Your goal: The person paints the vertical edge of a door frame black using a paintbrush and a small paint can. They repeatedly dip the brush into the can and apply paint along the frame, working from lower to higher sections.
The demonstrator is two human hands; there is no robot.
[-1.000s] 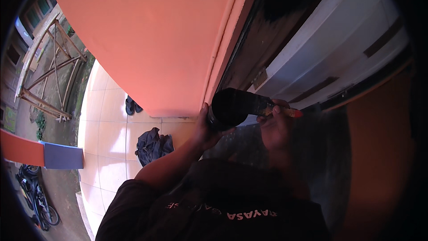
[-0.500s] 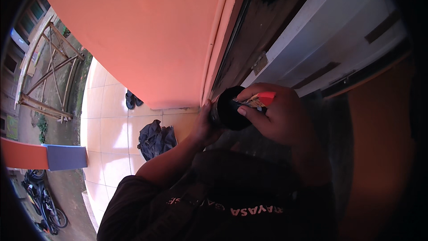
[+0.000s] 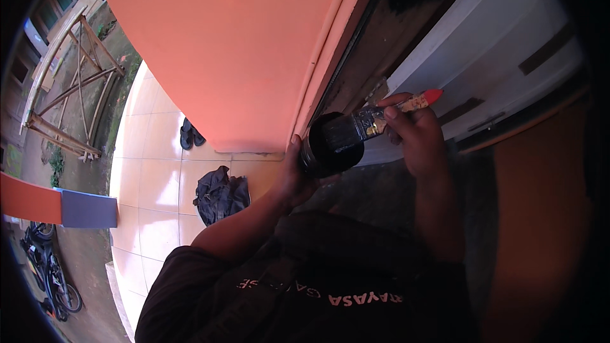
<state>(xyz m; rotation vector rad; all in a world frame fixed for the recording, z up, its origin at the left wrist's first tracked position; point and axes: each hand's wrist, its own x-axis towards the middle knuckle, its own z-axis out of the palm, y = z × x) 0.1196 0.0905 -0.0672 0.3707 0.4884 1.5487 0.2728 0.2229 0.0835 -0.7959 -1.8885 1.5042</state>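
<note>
My left hand (image 3: 293, 178) grips a round black can (image 3: 330, 145) of dark paint, held up in front of my chest. My right hand (image 3: 416, 136) holds a paintbrush (image 3: 394, 110) with a red-tipped handle and a metal ferrule. The brush's dark bristles lie across the can's open mouth. Just beyond the can stands a dark-painted door frame (image 3: 381, 44) between an orange wall (image 3: 235, 51) and a white panel (image 3: 495, 57).
A dark bag (image 3: 220, 194) lies on the cream tiled floor (image 3: 152, 171), and a pair of dark sandals (image 3: 189, 134) sits near the wall's foot. A bamboo frame (image 3: 70, 89) stands outside at the left. A motorbike (image 3: 47, 267) is parked at the lower left.
My right hand has brought the brush over to the can's mouth, and the can has tipped so its opening faces me. The view has shifted slightly.
</note>
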